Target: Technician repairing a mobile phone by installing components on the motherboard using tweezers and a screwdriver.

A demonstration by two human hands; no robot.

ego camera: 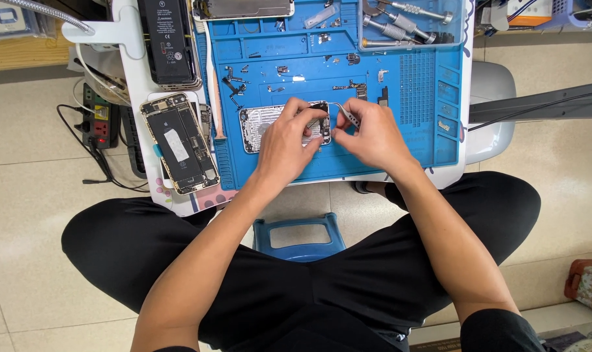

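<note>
A silver phone housing (260, 125) lies open on the blue repair mat (374, 160). My left hand (287, 140) rests on its right end and pins it down with the fingertips. My right hand (373, 135) grips thin metal tweezers (345, 113), whose tips reach the housing's upper right corner next to my left fingers. Part of the housing is hidden under my left hand.
An opened phone (180, 143) with exposed parts lies at the mat's left. A black battery (168, 40) sits above it. Small screws and parts (234, 83) are scattered on the mat. Screwdrivers (403, 25) lie in a tray top right. A power strip (100, 120) is on the floor.
</note>
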